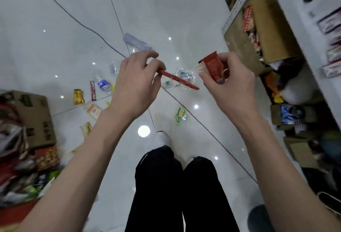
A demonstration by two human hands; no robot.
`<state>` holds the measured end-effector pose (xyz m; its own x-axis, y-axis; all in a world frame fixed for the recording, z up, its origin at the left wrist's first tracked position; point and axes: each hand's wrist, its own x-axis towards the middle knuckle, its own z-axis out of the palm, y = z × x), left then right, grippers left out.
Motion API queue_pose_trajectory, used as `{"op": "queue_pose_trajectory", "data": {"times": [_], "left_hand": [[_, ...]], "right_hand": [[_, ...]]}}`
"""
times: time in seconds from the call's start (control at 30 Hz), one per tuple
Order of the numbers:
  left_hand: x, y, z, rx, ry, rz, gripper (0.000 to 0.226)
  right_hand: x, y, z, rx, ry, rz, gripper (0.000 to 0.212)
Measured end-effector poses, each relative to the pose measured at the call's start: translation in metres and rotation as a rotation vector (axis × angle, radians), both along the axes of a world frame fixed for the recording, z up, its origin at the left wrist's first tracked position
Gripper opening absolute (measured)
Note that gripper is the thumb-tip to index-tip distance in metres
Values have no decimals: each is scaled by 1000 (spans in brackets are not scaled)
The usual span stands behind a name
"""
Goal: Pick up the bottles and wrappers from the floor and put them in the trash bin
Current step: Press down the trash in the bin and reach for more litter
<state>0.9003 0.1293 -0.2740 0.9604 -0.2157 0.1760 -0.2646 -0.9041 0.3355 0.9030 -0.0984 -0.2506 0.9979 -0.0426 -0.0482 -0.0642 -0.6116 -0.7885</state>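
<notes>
My left hand [137, 82] pinches a flat red wrapper [180, 80] that sticks out to the right. My right hand [230, 84] grips a folded red wrapper [212, 66]. Both hands are held above the white tile floor. On the floor beyond them lie a clear plastic bottle [136, 42], a small bottle with a blue label [103, 84], a crumpled clear wrapper [184, 75], a gold wrapper [79, 96], a red stick wrapper [93, 90], an orange-white wrapper [94, 111] and a green wrapper [181, 116]. No trash bin is in view.
A cardboard box [35, 117] and piled snack packets [27, 176] stand at the left. White shelving [295, 19] with boxes and goods runs along the right. My legs in black trousers [175, 185] are at the bottom centre.
</notes>
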Motion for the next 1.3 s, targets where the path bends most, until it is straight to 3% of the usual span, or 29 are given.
{"op": "queue_pose_trajectory", "data": {"times": [0.27,0.47,0.67,0.93,1.3], "left_hand": [[-54,-23,246,15,-43,30,18],[-121,-44,351,-28,-88,120,19],[-172,-58,377,-126,-116,173,19],[-239,-49,374,-252,-109,117,20],[-337,-107,353,-307,28,-237,19]], "right_hand": [[-56,-14,256,93,-79,-25,23],[-113,-40,368,100,-121,-43,26],[-172,-54,400,57,-199,-57,24],[-274,-55,392,28,-216,-176,25],[-461,-92,392,-135,-172,-502,23]]}}
